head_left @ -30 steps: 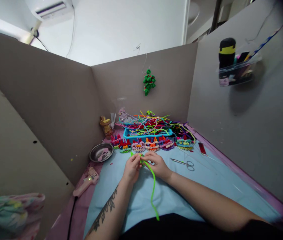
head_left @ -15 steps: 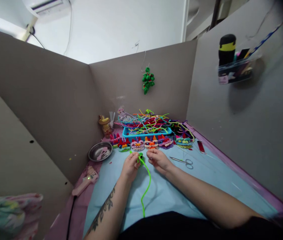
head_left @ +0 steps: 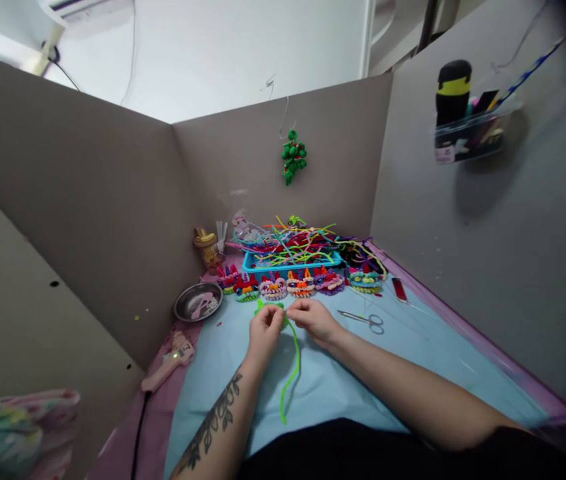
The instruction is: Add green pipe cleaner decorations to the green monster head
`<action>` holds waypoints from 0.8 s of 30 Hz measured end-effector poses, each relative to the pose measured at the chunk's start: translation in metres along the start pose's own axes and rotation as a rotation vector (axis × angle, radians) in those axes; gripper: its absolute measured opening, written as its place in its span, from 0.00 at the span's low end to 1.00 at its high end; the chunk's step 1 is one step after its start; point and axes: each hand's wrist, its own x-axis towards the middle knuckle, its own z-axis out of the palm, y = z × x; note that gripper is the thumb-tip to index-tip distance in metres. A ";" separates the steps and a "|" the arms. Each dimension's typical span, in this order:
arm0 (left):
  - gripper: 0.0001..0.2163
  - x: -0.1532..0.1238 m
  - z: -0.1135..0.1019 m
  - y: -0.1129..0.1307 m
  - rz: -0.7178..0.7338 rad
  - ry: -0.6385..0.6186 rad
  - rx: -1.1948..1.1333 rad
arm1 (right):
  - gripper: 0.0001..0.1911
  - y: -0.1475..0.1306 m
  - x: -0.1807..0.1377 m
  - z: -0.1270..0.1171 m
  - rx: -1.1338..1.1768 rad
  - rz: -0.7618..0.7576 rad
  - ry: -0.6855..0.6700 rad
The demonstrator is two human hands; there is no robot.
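Over the blue table cover, my left hand (head_left: 266,328) pinches a green fuzzy piece (head_left: 277,306) made of pipe cleaner, partly hidden behind the fingers. A bright green pipe cleaner (head_left: 297,357) runs down from between both hands, its loose end curving toward me. My right hand (head_left: 313,320) is closed close beside the left, its thumb and fingertips together at the pipe cleaner's upper part. Just beyond the hands stands a row of colourful pipe-cleaner faces (head_left: 273,287).
A blue tray (head_left: 293,267) heaped with pipe cleaners stands at the back. Scissors (head_left: 363,320) lie to the right. A metal bowl (head_left: 183,311) and a pink glue gun (head_left: 169,363) are at left. Grey panels (head_left: 283,200) enclose the table.
My right hand has moved left to meet the left hand at the pipe cleaner. The left hand has turned slightly, and the loose end has risen a little.
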 end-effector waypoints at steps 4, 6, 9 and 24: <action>0.08 -0.002 0.000 0.000 0.083 0.009 0.118 | 0.10 -0.001 -0.001 0.000 -0.061 -0.014 -0.008; 0.07 -0.003 -0.001 0.001 0.138 0.017 0.173 | 0.10 -0.003 -0.002 0.001 -0.097 -0.034 -0.013; 0.06 -0.004 -0.002 0.004 0.208 0.020 0.226 | 0.09 -0.007 -0.004 0.004 -0.165 -0.065 0.001; 0.08 -0.002 -0.006 -0.007 0.449 -0.052 0.583 | 0.05 -0.006 -0.004 -0.001 -0.558 -0.270 0.048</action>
